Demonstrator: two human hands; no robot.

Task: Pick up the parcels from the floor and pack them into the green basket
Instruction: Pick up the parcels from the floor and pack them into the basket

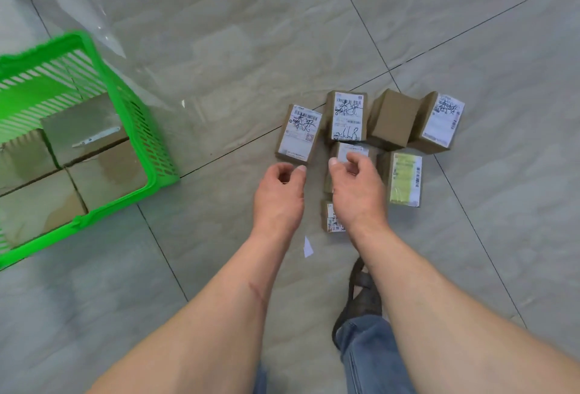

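1. Green basket (110, 86) on the tiled floor (219, 32) at far left, holding plain brown boxes (94, 155) packed side by side on its bottom.
2. Cluster of brown parcels on the floor right of centre, well apart from the basket.
3. Back row: leftmost labelled parcel (299, 134), second labelled parcel (346, 117) just beside it, plain parcel (392, 119), rightmost labelled parcel (441, 122).
4. Front row: middle parcel (353, 150) partly hidden, yellow-labelled parcel (405, 178) to its right, small parcel (332, 217) nearest the body.
5. Left hand (279, 192) curled loosely, empty, thumb tip close to the leftmost labelled parcel's near edge.
6. Right hand (357, 186) over the middle parcel, fingers narrowly curled; contact with it impossible to tell.
7. White paper scrap (308, 247) on the floor between the forearms.
8. Sandalled foot (361, 296) and jeans leg (370, 349) below the right forearm.
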